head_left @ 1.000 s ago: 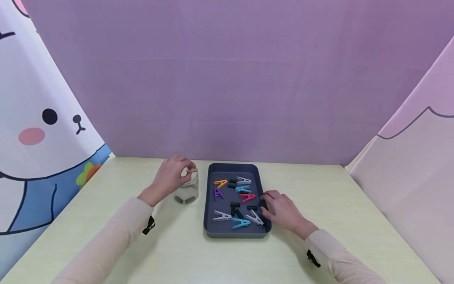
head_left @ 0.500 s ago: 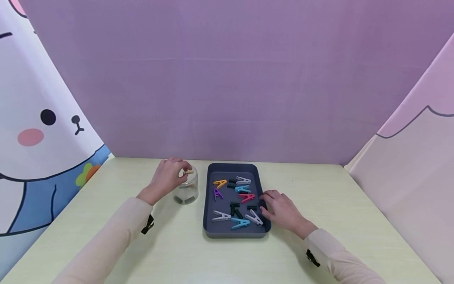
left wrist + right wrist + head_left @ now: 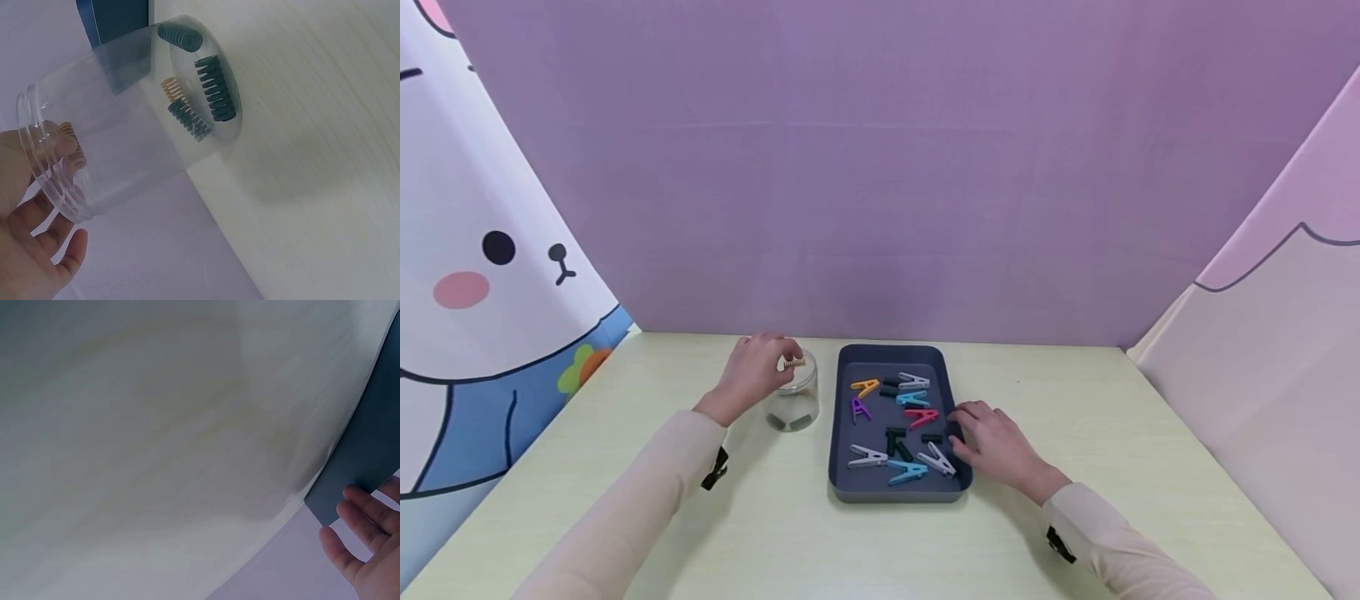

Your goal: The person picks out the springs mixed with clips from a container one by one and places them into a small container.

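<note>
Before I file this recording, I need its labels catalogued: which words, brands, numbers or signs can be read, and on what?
None can be read.
The clear plastic jar and dark grey rectangular tray show no lettering on their visible sides.
Any markings on the small black tabs at the beige cloth sleeves are too small to read.

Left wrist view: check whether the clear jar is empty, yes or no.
No, dark green coil springs lie at the bottom of the clear jar, plainly visible through its wall.
</note>
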{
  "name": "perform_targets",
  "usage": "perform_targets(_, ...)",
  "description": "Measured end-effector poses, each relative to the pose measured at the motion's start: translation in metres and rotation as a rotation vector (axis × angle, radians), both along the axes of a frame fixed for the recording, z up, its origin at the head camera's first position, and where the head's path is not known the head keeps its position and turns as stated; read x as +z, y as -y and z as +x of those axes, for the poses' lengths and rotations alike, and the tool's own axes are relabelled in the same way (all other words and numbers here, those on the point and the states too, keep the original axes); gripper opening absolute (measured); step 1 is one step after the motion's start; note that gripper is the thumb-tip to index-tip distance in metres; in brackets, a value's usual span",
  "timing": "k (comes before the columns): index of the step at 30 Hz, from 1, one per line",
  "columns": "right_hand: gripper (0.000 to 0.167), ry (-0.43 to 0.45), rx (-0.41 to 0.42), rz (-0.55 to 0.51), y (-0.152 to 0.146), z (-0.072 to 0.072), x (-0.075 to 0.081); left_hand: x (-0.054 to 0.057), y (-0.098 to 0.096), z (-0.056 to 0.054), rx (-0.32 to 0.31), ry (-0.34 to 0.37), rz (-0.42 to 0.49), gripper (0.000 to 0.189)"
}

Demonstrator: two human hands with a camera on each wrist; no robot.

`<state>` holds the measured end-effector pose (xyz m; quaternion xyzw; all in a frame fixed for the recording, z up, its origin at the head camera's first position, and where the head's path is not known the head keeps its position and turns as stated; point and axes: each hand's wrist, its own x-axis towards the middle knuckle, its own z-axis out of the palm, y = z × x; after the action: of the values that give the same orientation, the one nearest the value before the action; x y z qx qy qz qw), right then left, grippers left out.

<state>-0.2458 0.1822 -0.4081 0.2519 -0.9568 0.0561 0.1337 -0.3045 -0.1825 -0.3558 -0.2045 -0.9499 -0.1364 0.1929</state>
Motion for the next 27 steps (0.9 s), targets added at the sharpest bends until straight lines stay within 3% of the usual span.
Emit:
perform_targets(17,0.032,0.013,-0.006,0.004,0.0005,-0.0017,-0.0012,-0.0025,0.0009,-0.0016,0.020,0.011,0.001,0.019)
perform_targets(27,0.033,0.029,-0.017,0.005,0.0014,-0.0030,-0.0015,0.0005,-0.0037,-0.0001,-0.010,-0.071,0.013,0.019)
